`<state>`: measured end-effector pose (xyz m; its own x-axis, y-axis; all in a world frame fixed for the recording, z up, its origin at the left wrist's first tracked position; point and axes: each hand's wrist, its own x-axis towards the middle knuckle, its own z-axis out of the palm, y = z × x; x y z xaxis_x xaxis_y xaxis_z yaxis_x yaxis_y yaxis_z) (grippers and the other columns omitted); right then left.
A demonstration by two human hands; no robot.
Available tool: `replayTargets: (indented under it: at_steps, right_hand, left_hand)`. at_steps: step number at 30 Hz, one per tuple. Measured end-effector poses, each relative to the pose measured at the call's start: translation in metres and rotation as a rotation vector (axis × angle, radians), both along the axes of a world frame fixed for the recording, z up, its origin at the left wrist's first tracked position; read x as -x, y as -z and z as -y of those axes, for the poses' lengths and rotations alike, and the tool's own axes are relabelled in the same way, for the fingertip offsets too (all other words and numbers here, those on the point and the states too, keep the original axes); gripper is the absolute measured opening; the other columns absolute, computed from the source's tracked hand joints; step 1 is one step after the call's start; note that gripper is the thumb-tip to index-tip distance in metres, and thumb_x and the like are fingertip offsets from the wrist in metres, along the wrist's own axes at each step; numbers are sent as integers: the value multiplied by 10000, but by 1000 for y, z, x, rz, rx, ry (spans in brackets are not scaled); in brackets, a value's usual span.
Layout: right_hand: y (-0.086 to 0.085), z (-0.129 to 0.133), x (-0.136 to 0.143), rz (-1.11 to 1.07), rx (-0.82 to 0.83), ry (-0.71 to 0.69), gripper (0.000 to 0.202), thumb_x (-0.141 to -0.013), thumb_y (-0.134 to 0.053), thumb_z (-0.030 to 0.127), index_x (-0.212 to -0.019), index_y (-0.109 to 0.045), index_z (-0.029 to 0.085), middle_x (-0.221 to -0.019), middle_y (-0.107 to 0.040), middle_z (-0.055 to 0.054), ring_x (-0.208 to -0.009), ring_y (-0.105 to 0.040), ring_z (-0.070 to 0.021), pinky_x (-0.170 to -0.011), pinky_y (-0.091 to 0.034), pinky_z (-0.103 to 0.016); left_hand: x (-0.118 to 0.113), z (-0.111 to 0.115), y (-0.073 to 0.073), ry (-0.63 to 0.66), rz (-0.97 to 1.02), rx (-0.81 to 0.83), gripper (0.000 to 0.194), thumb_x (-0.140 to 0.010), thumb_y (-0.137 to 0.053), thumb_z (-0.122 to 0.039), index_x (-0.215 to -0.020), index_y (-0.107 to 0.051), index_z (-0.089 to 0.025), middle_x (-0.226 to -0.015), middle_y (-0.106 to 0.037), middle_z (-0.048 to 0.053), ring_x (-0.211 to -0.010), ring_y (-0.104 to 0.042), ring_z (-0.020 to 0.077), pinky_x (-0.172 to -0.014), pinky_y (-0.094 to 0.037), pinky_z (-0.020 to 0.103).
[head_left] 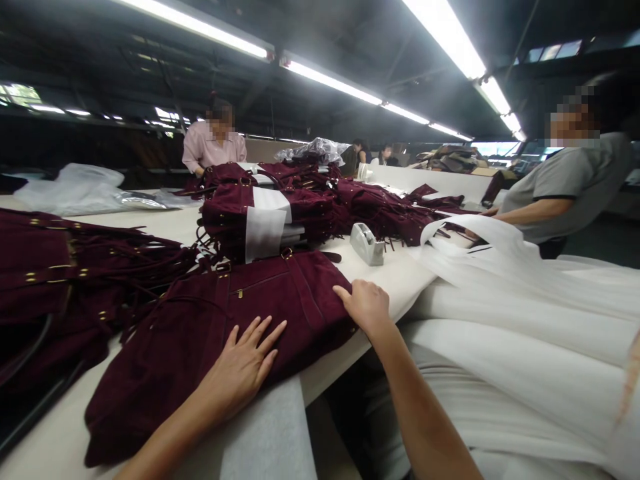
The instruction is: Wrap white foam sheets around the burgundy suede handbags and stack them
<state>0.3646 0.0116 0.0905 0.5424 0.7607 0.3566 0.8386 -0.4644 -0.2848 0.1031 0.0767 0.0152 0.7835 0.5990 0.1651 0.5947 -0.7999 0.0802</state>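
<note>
The burgundy bag (pixel 197 340) lay on the white table (pixel 413 277), near its edge. Its matte face carried two straps (pixel 303 293), brass-toned buckles (pixel 287 254) and a zip (pixel 241 293). The left hand (pixel 243 370) rested flat there, fingers spread; apart from it, the right hand (pixel 369 305) curled at the bag's right end, its grip not confirmable.

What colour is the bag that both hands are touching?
The bag is deep burgundy; it shows best in the head view, the only one here.

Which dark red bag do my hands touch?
The front bag with the gold zip pull: your left hand lies flat on it, your right hand touches its right end. Neither touches the others.
</note>
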Motion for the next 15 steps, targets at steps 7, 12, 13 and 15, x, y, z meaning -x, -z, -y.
replayTargets:
  at_steps: [7, 12, 13, 15]
  right_hand:
    - [4, -16, 2, -230, -196, 31, 338, -909, -521, 385, -688, -672, 178, -700, -658, -104, -684, -602, -231, -664, -424, -345]
    - [41, -10, -4, -980, -638, 24, 420, -794, -599, 564, -610, -591, 187, -519, -545, -9, -560, -527, -185, -528, -416, -301]
    - [51, -8, -5, -1131, -680, 19, 415, -753, -637, 576, -634, -601, 181, -522, -551, -7, -560, -534, -185, -518, -424, -300]
    - [70, -2, -8, -1281, -709, 18, 418, -689, -693, 573, -691, -625, 160, -555, -579, -14, -580, -557, -192, -536, -454, -309]
  left_hand:
    - [-1, 1, 3, 6, 65, 14, 519, -979, -335, -373, -1496, -305, -329, -1522, -386, 84, -1424, -297, 325, -1105, -255, 625]
    - [-2, 2, 3, -2, 88, 32, 531, -980, -322, -388, -1506, -271, -335, -1539, -358, 74, -1433, -275, 324, -1106, -232, 636]
    - [-1, 2, 2, -8, 85, 39, 529, -980, -321, -387, -1504, -276, -335, -1539, -357, 76, -1433, -274, 328, -1103, -228, 645]
    - [-1, 3, -1, -16, 78, 49, 523, -977, -328, -384, -1497, -298, -336, -1535, -364, 80, -1431, -275, 337, -1098, -224, 657]
